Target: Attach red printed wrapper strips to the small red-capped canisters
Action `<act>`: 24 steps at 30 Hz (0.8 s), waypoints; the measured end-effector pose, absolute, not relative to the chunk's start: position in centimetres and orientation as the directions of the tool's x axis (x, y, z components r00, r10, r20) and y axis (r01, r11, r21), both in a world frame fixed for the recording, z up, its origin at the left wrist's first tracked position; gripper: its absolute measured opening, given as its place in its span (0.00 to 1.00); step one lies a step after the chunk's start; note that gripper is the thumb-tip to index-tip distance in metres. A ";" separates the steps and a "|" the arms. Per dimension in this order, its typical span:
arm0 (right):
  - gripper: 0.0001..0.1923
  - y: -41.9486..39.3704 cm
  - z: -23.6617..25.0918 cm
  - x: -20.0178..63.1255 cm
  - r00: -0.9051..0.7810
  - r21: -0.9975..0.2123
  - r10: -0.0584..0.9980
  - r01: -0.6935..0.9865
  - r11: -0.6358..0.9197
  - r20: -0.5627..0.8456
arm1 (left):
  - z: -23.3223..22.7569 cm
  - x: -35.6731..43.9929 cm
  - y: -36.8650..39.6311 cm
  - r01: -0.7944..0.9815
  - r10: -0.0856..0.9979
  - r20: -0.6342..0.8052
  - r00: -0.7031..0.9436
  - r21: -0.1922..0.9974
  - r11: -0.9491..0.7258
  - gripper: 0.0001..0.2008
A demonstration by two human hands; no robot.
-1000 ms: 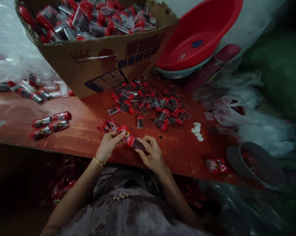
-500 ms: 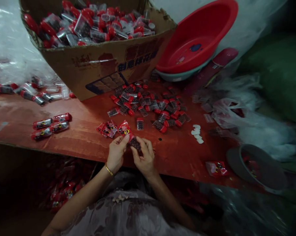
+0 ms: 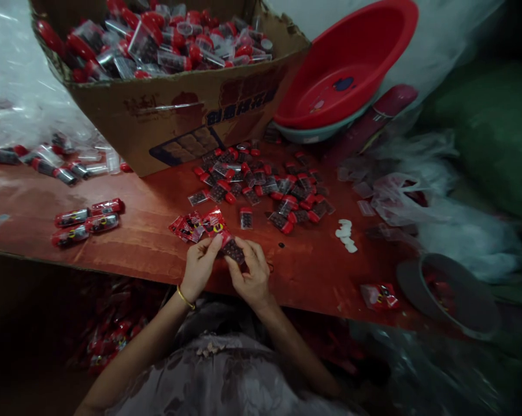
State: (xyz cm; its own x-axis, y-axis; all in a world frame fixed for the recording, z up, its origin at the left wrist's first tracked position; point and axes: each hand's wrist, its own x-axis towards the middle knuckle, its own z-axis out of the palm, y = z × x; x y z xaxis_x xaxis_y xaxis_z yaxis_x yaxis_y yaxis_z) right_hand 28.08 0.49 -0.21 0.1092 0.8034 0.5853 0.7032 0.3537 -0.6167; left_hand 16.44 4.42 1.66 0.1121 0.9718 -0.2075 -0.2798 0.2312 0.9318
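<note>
Hands have drawn together: left hand (image 3: pixel 200 263) pinches the red printed plastic sleeve (image 3: pixel 216 224), right hand (image 3: pixel 251 271) grips the small red-capped clear box (image 3: pixel 233 250), now half inside it.

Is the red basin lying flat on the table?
No, the red basin is tilted, leaning up behind the cardboard box on another basin.

Red-capped clear case (image 3: pixel 232 248), tilted, held
</note>
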 end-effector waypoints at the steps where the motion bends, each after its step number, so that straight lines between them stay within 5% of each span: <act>1: 0.22 0.5 -0.1 28.1 0.098 -0.617 0.814 0.705 0.349 0.572 | 1.7 16.3 4.5 -0.230 0.975 -0.189 0.116 0.950 0.211 0.17; 5: 0.27 0.5 0.1 28.8 -0.011 -0.597 0.882 0.732 0.328 0.470 | 1.7 16.1 4.3 -0.051 0.984 -0.109 0.142 0.992 0.117 0.13; 12: 0.25 0.4 0.1 29.8 -0.049 -0.519 0.887 0.795 0.313 0.459 | 1.6 15.9 4.4 -0.019 0.996 -0.021 0.088 1.000 0.023 0.13; 17: 0.26 0.4 0.8 29.5 -0.062 -0.594 0.936 0.758 0.271 0.347 | 1.5 15.3 4.3 0.045 0.999 0.013 0.041 0.999 -0.014 0.11; 24: 0.26 0.6 1.2 29.5 -0.074 -0.630 0.934 0.719 0.293 0.350 | 1.6 16.0 4.1 -0.264 0.985 -0.131 0.107 0.952 0.156 0.13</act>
